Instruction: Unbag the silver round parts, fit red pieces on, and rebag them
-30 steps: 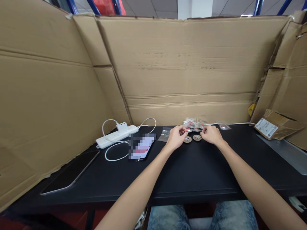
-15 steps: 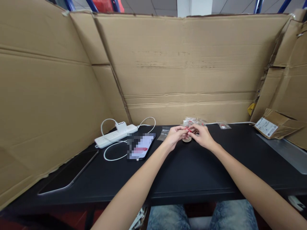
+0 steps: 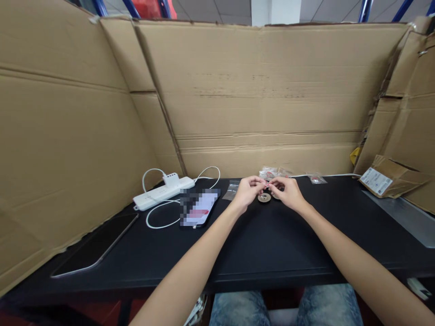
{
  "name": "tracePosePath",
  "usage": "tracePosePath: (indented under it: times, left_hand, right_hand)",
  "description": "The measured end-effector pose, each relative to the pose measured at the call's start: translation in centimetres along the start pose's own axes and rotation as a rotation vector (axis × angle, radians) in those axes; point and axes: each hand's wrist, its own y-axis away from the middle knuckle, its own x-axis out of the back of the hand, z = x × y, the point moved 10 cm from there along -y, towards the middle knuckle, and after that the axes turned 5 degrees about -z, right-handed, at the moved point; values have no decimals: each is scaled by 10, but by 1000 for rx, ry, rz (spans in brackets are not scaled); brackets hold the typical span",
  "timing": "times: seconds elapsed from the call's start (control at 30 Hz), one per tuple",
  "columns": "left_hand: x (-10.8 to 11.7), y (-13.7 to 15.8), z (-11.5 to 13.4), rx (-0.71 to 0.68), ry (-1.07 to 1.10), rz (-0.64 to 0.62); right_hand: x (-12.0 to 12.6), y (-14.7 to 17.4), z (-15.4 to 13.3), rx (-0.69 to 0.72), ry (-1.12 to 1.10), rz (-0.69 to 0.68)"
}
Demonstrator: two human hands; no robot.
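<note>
pinching tiny red piece (image 3: 267, 185) between both hands, left hand (image 3: 249, 192), right hand (image 3: 288, 192), above round metal disc (image 3: 264, 197)

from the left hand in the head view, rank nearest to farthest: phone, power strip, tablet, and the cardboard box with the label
Measured from the left hand:
1. phone, just to its left on the table.
2. power strip, farther left, toward the cardboard wall.
3. cardboard box with the label, far right, past the right hand.
4. tablet, at the left front edge, closest to the camera.
</note>
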Motion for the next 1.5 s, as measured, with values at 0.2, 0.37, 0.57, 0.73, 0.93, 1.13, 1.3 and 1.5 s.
tracePosePath:
  times: [0.2,0.37,0.57,0.73,0.93,1.13,1.3,1.5]
  left_hand:
    - [-5,2,-6,-1,65,-36]
    - [-2,0,-8,4,-39,-19]
    - [8,7,15,-137,-937,115]
    - [-4,10,-2,-83,-1187,-13]
    - [1,4,-18,13,-931,-30]
    - [6,0,-31,154,-415,2]
    - [-4,2,-32,200,-92,-28]
    - [-6,6,-31,238,65,-31]
  right_hand:
    - [-3,-1,-4,33,-7,-27]
    - [-5,-1,-3,-7,34,-56]
    - [2,-1,8,-70,63,-7]
    - [1,0,15,-62,99,-10]
    - [-10,1,12,11,187,-87]
    - [-14,3,9,52,251,-100]
    - [-20,4,8,75,306,-166]
    - [-19,6,6,83,365,-203]
